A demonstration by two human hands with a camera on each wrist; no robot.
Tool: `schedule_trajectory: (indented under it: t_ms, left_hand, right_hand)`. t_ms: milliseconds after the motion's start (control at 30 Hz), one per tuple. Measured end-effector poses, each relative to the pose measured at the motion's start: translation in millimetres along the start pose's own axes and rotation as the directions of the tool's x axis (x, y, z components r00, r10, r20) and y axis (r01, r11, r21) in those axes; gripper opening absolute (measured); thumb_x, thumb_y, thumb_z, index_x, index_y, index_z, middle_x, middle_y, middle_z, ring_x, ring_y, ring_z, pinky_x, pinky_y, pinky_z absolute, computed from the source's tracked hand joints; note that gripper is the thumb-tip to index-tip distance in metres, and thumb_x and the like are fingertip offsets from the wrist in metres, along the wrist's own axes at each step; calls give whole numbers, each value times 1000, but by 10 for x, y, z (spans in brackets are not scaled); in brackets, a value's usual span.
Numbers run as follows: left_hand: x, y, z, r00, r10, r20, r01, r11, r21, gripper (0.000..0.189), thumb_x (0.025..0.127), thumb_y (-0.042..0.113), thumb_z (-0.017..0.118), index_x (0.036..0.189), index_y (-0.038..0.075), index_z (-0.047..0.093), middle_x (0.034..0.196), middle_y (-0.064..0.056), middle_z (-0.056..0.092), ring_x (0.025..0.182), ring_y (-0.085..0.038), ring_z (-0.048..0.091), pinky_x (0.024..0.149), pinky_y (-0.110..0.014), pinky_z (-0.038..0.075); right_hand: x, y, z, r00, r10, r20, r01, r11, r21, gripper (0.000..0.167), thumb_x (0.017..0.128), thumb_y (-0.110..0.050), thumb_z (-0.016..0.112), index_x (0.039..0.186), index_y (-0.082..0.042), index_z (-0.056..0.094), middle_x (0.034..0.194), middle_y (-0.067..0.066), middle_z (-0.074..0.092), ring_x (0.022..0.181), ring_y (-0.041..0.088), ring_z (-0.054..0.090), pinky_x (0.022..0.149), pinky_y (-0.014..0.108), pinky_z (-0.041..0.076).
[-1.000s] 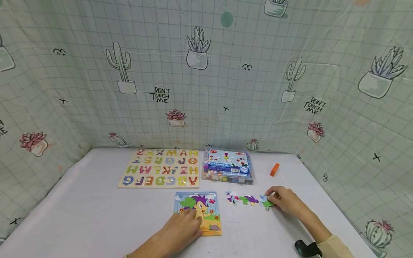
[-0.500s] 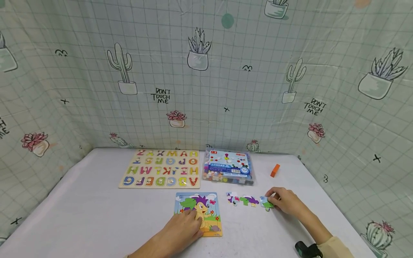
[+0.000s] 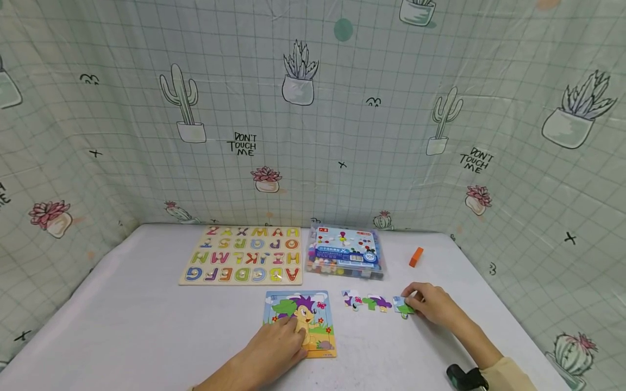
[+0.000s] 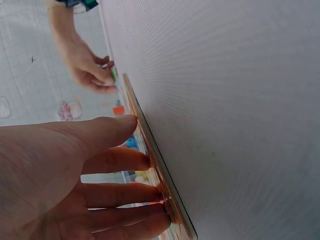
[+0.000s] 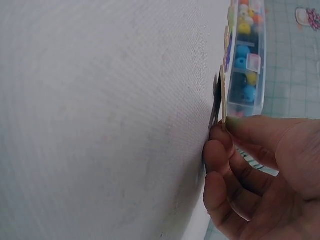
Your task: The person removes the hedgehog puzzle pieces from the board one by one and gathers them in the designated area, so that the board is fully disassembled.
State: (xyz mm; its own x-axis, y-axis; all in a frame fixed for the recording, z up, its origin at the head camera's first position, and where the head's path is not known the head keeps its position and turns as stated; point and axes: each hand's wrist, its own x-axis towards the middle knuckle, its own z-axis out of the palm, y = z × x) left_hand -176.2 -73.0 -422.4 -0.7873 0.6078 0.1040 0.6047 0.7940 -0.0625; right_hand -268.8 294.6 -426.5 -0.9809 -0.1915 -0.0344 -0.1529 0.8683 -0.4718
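My left hand (image 3: 276, 345) rests on a hedgehog picture puzzle (image 3: 320, 317) in the head view, covering its lower left part. Seen from the left wrist, the fingers are fairly straight, with the fingertips (image 4: 129, 125) on the thin puzzle board (image 4: 162, 170). Over to the right, my right hand (image 3: 432, 304) pinches a blue and green puzzle piece (image 3: 401, 305) by its right side. The right wrist view shows this piece (image 5: 223, 95) edge-on between thumb and index finger, tilted up off the table. Two more puzzle pieces, one with a butterfly (image 3: 352, 300) and one purple and green (image 3: 377, 302), lie between the hands.
Behind the puzzle lies a wooden alphabet board (image 3: 242, 255). Beside it is a clear plastic case (image 3: 345, 252) of colored beads with a printed blue label. An orange block (image 3: 416, 257) lies at the back right. Patterned cloth (image 3: 313, 130) hangs around the white table.
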Motion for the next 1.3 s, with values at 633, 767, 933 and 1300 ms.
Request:
schedule_trajectory:
  t_ms: [633, 767, 933, 1300]
  left_hand:
    - [-5, 3, 15, 999, 14, -39, -13, 1000, 21, 39, 92, 42, 66, 112, 10, 73, 110, -11, 69, 102, -23, 67, 82, -35, 58]
    - [-3, -1, 19, 999, 15, -38, -14, 1000, 22, 39, 92, 42, 66, 112, 10, 73, 111, -12, 69, 102, -23, 67, 82, -35, 58]
    - [-2, -7, 20, 999, 15, -32, -14, 1000, 14, 38, 92, 41, 66, 112, 9, 73, 111, -12, 69, 102, -24, 67, 82, -36, 58]
    - [-2, -10, 19, 999, 16, -35, -16, 1000, -8, 38, 92, 39, 66, 113, 8, 72, 113, -13, 69, 104, -25, 67, 83, -37, 58]
  right_hand:
    - [-6, -9, 0, 1000, 15, -3, -15, 1000, -21, 11, 93, -10, 64, 103, -9, 68, 70, -1, 58, 61, 12, 51, 53, 24, 39]
    - [5, -7, 8, 1000, 17, -12, -17, 1000, -25, 9, 92, -10, 64, 100, -10, 67, 70, -2, 57, 61, 12, 50, 52, 23, 40]
    - [8, -9, 11, 1000, -2, -31, 0, 999, -40, 8, 91, -11, 65, 98, -11, 68, 70, -2, 56, 63, 12, 49, 53, 23, 38]
    - [-7, -6, 4, 1000, -11, -12, 11, 1000, -13, 10, 93, -11, 63, 101, -8, 68, 70, -2, 58, 60, 11, 50, 53, 23, 40]
